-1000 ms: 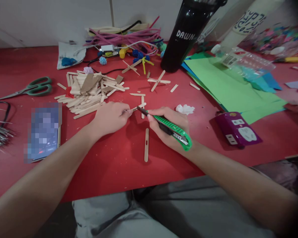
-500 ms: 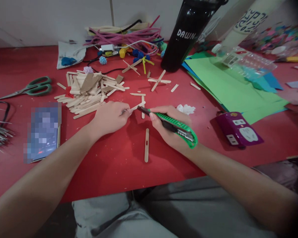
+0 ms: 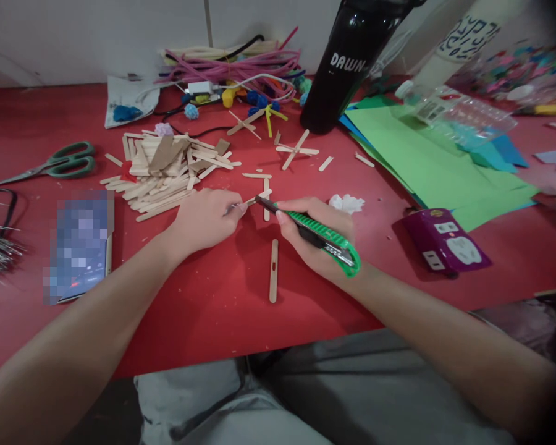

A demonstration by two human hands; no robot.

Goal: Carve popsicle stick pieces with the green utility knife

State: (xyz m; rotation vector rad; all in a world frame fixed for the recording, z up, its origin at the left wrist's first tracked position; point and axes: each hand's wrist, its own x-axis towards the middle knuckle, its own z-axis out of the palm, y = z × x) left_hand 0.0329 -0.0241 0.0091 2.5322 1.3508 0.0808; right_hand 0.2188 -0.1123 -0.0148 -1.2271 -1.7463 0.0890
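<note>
My left hand (image 3: pixel 210 219) is closed on one end of a wooden craft stick (image 3: pixel 265 193), pinching it above the red table. In my right hand (image 3: pixel 312 232) is a green utility knife (image 3: pixel 327 233), its dark blade end touching or just over that stick close to my left fingertips. Another craft stick (image 3: pixel 266 210) lies crosswise beneath the held one. Nearer to me rests a single stick (image 3: pixel 273 272) with a small slot cut in its middle.
A pile of craft sticks (image 3: pixel 167 164) lies behind my left hand, with scissors (image 3: pixel 69 162) and a phone (image 3: pixel 83 247) further left. Crossed sticks (image 3: pixel 297 150), a black bottle (image 3: pixel 352 62), green paper sheets (image 3: pixel 435 154) and a purple power adapter (image 3: pixel 447 242) stand or lie beyond and to the right.
My right hand and the utility knife have shifted slightly to the left, bringing the blade nearer to my left fingers. My left hand stays nearly in place.
</note>
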